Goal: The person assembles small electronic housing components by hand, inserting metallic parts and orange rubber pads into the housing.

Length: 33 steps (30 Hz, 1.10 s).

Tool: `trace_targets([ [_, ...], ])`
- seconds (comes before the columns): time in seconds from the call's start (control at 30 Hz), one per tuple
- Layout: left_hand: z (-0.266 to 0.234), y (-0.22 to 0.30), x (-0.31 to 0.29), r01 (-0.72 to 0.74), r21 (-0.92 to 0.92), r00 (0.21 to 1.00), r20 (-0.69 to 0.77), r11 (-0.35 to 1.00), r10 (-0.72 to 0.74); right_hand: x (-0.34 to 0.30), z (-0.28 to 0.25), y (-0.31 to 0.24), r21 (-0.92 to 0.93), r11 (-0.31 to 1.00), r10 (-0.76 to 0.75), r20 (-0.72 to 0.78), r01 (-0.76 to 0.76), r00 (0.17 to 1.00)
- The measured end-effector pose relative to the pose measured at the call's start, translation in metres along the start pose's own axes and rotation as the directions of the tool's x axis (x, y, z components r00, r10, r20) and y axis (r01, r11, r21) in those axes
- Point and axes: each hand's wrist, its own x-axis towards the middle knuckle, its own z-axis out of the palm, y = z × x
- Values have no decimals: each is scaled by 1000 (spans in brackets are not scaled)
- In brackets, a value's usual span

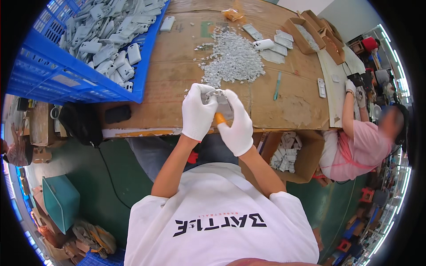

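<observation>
My left hand [198,113], in a white glove, is closed round a small white plastic casing [225,107] just above the table's near edge. My right hand [238,126], gloved the same way, grips the casing's other side. Something orange [219,118] shows by the right thumb; whether it is a finger cover or a tool handle, I cannot tell. Beyond my hands spreads a heap of tiny whitish plastic pieces [235,57]. Several white casings [263,44] lie at its right side, and a single casing [167,24] rests near the blue crate.
A blue crate [148,53] full of white casings stands at the left. A teal pen-like tool [278,86] lies right of the heap. An open carton [310,166] of white parts sits below the table edge. At the right, a co-worker in pink [359,148] works with gloved hands.
</observation>
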Motion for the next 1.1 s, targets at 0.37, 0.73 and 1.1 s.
trace_targets([
  [0.37, 10, 8, -13, 102, -223, 987, 142, 970, -71, -9, -6, 36, -379, 907, -168, 79, 186, 983],
  [0.73, -1, 0, -13, 189, -198, 945, 303, 962, -124, -11, 2, 34, -363, 916, -155, 69, 169, 986],
  [1.1, -26, -11, -7, 11, -115, 973, 229, 993, 16, -10, 33, 24, -298, 939, -170, 35, 172, 985],
])
